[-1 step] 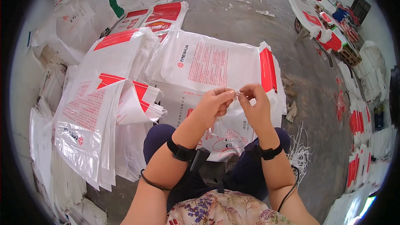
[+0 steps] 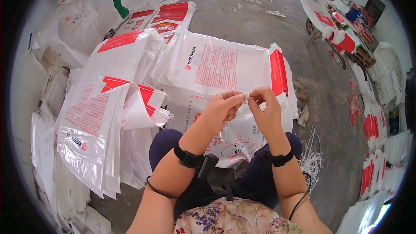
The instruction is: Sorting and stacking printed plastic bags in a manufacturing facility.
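My left hand (image 2: 222, 109) and my right hand (image 2: 263, 112) meet at the fingertips in front of me. Both pinch a small white piece (image 2: 245, 99), too small to identify. Beneath the hands a large white woven sack (image 2: 225, 63) with red print and a red stripe lies flat, its near end over my knees. Each wrist carries a black band.
A pile of similar white and red sacks (image 2: 104, 117) lies folded at my left, with more sacks (image 2: 160, 17) behind it. Loose white strings (image 2: 313, 158) lie on the concrete floor at my right. Stacked sacks (image 2: 372, 125) line the right wall; a cluttered table (image 2: 331, 21) stands far right.
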The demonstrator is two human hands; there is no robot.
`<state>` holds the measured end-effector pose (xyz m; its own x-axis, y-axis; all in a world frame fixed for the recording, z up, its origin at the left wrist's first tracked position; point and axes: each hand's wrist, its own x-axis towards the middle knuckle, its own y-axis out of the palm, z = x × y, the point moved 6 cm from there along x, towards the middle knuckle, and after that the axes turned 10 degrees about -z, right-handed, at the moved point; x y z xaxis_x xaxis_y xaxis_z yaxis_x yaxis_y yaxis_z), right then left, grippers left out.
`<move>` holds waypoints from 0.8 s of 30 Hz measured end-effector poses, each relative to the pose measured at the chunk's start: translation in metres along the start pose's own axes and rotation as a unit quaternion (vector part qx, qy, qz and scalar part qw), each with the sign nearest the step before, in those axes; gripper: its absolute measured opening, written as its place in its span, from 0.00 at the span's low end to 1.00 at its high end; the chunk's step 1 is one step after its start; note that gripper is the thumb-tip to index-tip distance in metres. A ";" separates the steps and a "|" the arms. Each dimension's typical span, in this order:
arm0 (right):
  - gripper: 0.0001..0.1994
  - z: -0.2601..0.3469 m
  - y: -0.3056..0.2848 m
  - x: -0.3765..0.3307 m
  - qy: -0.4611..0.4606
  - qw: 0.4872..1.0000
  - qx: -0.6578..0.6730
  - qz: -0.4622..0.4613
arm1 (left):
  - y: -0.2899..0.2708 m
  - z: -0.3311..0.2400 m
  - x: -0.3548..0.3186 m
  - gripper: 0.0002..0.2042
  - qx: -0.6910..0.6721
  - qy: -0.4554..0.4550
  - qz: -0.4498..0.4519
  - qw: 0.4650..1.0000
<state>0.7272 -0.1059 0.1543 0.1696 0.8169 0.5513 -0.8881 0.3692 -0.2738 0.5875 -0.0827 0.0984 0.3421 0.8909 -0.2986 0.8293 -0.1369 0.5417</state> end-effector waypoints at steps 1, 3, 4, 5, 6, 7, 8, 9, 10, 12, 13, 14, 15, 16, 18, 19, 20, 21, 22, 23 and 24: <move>0.05 0.001 0.000 -0.001 0.000 1.000 0.000 -0.001 | -0.001 -0.001 0.000 0.08 -0.006 0.013 -0.005 1.000; 0.05 0.006 0.001 -0.002 -0.025 0.999 -0.016 0.018 | 0.001 -0.002 0.000 0.08 0.002 0.031 -0.019 0.999; 0.05 0.008 0.000 -0.003 -0.025 0.999 -0.015 0.018 | 0.001 -0.003 -0.001 0.08 0.010 0.049 -0.034 0.998; 0.05 0.009 0.000 -0.005 -0.024 0.999 -0.016 0.020 | 0.002 -0.001 0.000 0.08 0.010 0.049 -0.035 0.998; 0.05 0.010 0.000 -0.005 -0.023 0.999 -0.016 0.022 | 0.000 -0.002 0.001 0.08 0.036 0.069 -0.054 0.996; 0.05 0.011 0.002 -0.005 -0.024 0.999 -0.016 0.022 | -0.001 -0.003 0.002 0.08 0.062 0.088 -0.074 0.991; 0.04 0.011 0.003 -0.004 -0.028 0.999 -0.018 0.011 | -0.001 -0.004 0.002 0.08 0.062 0.089 -0.073 0.991; 0.04 0.011 0.003 -0.006 -0.031 0.999 -0.022 0.001 | -0.001 -0.003 0.002 0.09 0.062 0.094 -0.073 0.991; 0.04 0.011 0.004 -0.006 -0.029 0.999 -0.023 0.001 | 0.000 -0.003 0.001 0.09 0.062 0.098 -0.073 0.991; 0.05 0.005 0.004 -0.004 0.002 0.999 -0.034 -0.015 | 0.001 -0.004 -0.001 0.09 0.064 0.101 -0.075 0.990; 0.05 0.003 0.005 -0.004 0.002 0.999 -0.034 -0.015 | 0.002 -0.005 -0.001 0.09 0.065 0.105 -0.077 0.989; 0.06 0.002 0.005 -0.004 0.001 0.999 -0.043 -0.017 | 0.002 -0.005 -0.001 0.09 0.065 0.104 -0.077 0.989; 0.07 0.000 0.006 -0.004 0.000 0.998 -0.053 -0.019 | 0.003 -0.006 -0.002 0.09 0.076 0.113 -0.071 0.988; 0.07 -0.003 0.006 -0.005 0.000 0.998 -0.053 -0.020 | 0.004 -0.007 -0.002 0.09 0.087 0.121 -0.066 0.987; 0.09 -0.014 0.008 -0.006 0.038 0.998 -0.057 -0.010 | 0.004 -0.007 -0.001 0.09 0.094 0.126 -0.065 0.985; 0.09 -0.012 0.007 -0.005 0.038 0.998 -0.056 -0.009 | 0.004 -0.006 -0.001 0.08 0.101 0.131 -0.064 0.984; 0.10 -0.016 0.007 -0.005 0.109 0.994 -0.007 0.008 | 0.003 -0.006 -0.001 0.08 0.101 0.131 -0.065 0.984; 0.11 -0.021 0.007 -0.007 0.179 0.983 0.040 0.025 | 0.003 -0.006 -0.001 0.08 0.107 0.135 -0.067 0.983; 0.11 -0.022 0.006 -0.006 0.179 0.983 0.040 0.025 | 0.003 -0.006 -0.001 0.09 0.113 0.138 -0.070 0.981; 0.11 -0.026 0.006 -0.005 0.206 0.973 0.105 0.030 | 0.003 -0.007 -0.001 0.09 0.113 0.138 -0.070 0.981; 0.11 -0.029 0.007 -0.005 0.232 0.957 0.168 0.036 | 0.003 -0.009 -0.001 0.09 0.121 0.154 -0.075 0.978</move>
<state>0.7328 -0.0947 0.1269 0.2056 0.9726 0.1088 -0.9786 0.2052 0.0147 0.5856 -0.0800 0.1070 0.0891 0.9920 -0.0890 0.9529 -0.0589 0.2975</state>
